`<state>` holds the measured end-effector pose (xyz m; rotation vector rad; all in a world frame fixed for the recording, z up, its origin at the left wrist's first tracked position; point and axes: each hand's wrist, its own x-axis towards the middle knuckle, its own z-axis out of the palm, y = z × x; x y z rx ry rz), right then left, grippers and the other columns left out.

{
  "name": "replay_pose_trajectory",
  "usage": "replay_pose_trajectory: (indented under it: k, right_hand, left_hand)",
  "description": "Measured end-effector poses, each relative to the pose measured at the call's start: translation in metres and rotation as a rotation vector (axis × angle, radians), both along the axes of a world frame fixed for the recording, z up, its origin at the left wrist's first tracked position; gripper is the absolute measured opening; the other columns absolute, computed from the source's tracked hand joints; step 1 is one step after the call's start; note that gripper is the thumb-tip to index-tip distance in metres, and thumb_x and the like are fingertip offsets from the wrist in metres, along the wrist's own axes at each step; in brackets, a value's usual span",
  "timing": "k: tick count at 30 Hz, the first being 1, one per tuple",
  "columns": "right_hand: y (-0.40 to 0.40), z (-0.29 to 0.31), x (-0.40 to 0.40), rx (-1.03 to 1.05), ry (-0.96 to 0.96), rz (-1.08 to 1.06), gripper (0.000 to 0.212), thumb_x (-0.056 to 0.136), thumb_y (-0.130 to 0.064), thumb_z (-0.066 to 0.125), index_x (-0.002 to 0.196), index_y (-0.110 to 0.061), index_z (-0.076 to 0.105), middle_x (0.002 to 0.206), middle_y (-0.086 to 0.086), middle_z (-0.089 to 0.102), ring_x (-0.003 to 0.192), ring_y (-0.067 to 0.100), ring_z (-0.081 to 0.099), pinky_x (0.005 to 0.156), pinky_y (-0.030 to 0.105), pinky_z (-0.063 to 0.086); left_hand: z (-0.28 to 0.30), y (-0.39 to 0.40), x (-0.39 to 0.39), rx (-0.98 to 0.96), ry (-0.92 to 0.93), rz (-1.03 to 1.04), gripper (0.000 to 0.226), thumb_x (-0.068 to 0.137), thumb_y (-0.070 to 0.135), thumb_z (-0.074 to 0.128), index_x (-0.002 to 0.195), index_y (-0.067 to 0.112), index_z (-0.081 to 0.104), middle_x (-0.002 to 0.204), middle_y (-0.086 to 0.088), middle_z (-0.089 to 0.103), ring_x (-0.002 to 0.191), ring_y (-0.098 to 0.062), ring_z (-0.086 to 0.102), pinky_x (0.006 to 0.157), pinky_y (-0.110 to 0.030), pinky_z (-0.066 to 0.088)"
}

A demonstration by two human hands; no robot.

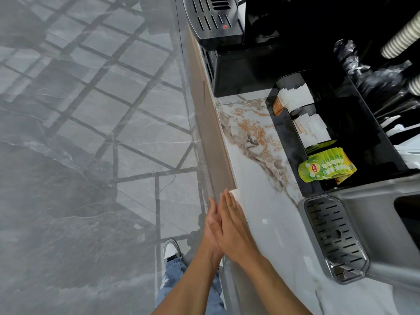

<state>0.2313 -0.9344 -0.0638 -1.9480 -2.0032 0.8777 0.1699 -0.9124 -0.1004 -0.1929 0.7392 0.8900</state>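
Observation:
My right hand (234, 226) lies flat with straight fingers on a white paper napkin (236, 193) at the front edge of the marble counter (256, 178). Only a corner of the napkin shows past the fingertips. My left hand (212, 226) is flat too, just off the counter edge, pressed against the side of my right hand.
A black organiser (286, 133) holds sachets and green tea packets (325, 169). A grey machine with a slotted drip tray (334, 237) stands to the right, a black coffee machine (218, 23) at the far end. Grey tiled floor (91, 155) lies to the left.

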Motion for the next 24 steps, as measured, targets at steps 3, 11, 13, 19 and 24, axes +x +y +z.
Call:
replay_pose_trajectory:
  k: [3,11,13,19,24]
  right_hand:
    - [-0.003,-0.004,-0.006,-0.023,0.046,-0.024,0.068,0.101,-0.052,0.022,0.148,-0.022,-0.017,0.161,-0.006,-0.015,0.147,0.003,-0.018,0.122,0.029,-0.004]
    - [-0.003,-0.003,-0.006,-0.036,0.114,-0.059,0.069,0.097,-0.061,0.019,0.147,-0.029,-0.016,0.16,-0.013,-0.015,0.144,-0.007,-0.02,0.12,0.025,-0.005]
    - [-0.002,-0.003,-0.007,-0.047,0.118,-0.057,0.069,0.096,-0.063,0.016,0.147,-0.029,-0.016,0.16,-0.013,-0.014,0.144,-0.007,-0.019,0.12,0.023,-0.005]
    - [-0.001,-0.005,-0.017,-0.038,0.129,0.0,0.074,0.097,-0.06,0.018,0.154,-0.019,-0.006,0.163,-0.009,-0.011,0.145,-0.005,-0.019,0.116,0.016,-0.012]
    - [0.001,0.002,-0.03,-0.018,0.218,-0.016,0.068,0.098,-0.052,0.026,0.15,-0.023,-0.008,0.161,-0.013,-0.009,0.145,-0.007,-0.016,0.12,0.021,-0.005]
  left_hand:
    - [-0.007,-0.002,-0.003,0.016,-0.017,0.019,0.066,0.093,0.059,0.039,0.113,0.008,0.076,0.114,-0.009,0.077,0.106,-0.019,0.073,0.082,-0.032,0.06]
    - [-0.006,-0.002,-0.006,0.039,-0.071,0.021,0.066,0.094,0.06,0.042,0.123,0.008,0.07,0.119,-0.011,0.074,0.111,-0.023,0.07,0.092,-0.037,0.058]
    - [-0.007,-0.003,-0.008,0.031,-0.056,0.038,0.062,0.091,0.057,0.046,0.122,0.008,0.071,0.118,-0.009,0.074,0.109,-0.021,0.071,0.096,-0.035,0.056]
    - [-0.011,-0.004,-0.02,-0.042,-0.013,0.054,0.054,0.092,0.05,0.049,0.12,0.009,0.072,0.123,-0.006,0.071,0.111,-0.017,0.07,0.099,-0.033,0.053]
    - [0.005,-0.01,-0.022,0.145,-0.003,0.191,0.038,0.086,0.037,0.073,0.116,0.013,0.076,0.122,-0.001,0.074,0.115,-0.011,0.067,0.089,-0.027,0.057]
